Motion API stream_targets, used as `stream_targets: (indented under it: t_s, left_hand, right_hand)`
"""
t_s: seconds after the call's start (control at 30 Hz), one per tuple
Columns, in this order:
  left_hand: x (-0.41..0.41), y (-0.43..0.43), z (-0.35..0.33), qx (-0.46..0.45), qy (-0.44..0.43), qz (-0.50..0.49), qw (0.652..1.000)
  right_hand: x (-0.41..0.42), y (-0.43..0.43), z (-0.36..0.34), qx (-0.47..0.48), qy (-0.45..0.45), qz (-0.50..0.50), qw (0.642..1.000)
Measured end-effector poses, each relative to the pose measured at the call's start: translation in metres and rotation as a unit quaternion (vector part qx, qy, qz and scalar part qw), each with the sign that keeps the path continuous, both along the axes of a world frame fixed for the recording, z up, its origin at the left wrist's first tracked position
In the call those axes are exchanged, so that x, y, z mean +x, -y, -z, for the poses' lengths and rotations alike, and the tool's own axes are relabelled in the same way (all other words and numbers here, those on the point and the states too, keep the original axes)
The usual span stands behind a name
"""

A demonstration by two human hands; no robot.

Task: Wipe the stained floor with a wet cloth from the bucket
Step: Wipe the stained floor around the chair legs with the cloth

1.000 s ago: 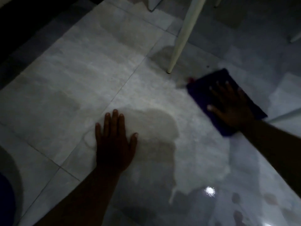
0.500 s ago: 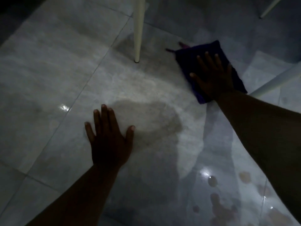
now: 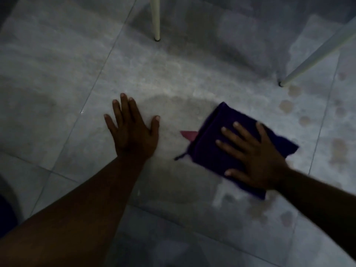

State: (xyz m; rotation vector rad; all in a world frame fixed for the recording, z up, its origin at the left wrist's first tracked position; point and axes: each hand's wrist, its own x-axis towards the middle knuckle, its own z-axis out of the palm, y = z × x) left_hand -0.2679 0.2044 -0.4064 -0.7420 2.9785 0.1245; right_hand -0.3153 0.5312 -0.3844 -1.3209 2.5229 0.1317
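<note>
A folded dark purple cloth (image 3: 212,135) lies flat on the grey tiled floor (image 3: 57,78), with a small pink tag (image 3: 189,135) sticking out at its left edge. My right hand (image 3: 254,157) presses down on the cloth with fingers spread. My left hand (image 3: 133,132) rests flat on the bare tile to the left of the cloth, fingers apart, holding nothing. Wet sheen and a darker damp patch (image 3: 179,105) lie between the hands. Several round brownish stains (image 3: 286,106) dot the tiles right of the cloth.
Two white furniture legs stand on the floor, one at the top centre (image 3: 156,20) and one slanting in from the upper right (image 3: 316,53). A dark blue rounded shape (image 3: 4,211) shows at the lower left edge; I cannot tell what it is.
My right hand has dragged the cloth from beside the far white leg back toward me, onto the damp patch. My left hand stays planted on the tile. The view has shifted.
</note>
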Motion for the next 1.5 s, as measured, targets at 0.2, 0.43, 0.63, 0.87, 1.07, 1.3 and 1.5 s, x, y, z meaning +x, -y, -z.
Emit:
stream_targets:
  t_s: [0.2,0.43,0.63,0.87,1.07,1.3,1.5]
  left_hand:
    - [-0.002,0.002,-0.001,0.024,0.014,-0.002,1.000]
    - [0.010,0.003,-0.004,0.061,-0.013,0.049,0.997]
    - [0.061,-0.050,-0.004,0.020,-0.040,0.322,0.946]
    - [0.063,-0.085,-0.010,0.010,0.006,0.299,0.954]
    - [0.030,-0.117,-0.013,0.045,-0.033,0.324,0.944]
    - [-0.020,-0.146,-0.010,0.049,-0.030,0.349,0.935]
    - [-0.027,-0.161,0.003,0.024,0.010,0.286,0.958]
  right_hand:
    - [-0.053,0.027,0.005,-0.012,-0.038,0.255,0.966]
    - [0.099,0.008,0.001,-0.040,-0.001,-0.053,0.998]
    - [0.084,-0.160,-0.014,0.033,-0.006,0.103,0.994]
    - [0.046,-0.067,0.004,-0.022,-0.071,0.274,0.959]
    - [0.177,-0.105,-0.006,-0.068,0.039,0.048,0.996]
    - [0.086,-0.240,-0.003,-0.003,-0.023,0.318,0.948]
    - [-0.031,-0.162,0.005,-0.025,-0.044,0.399,0.916]
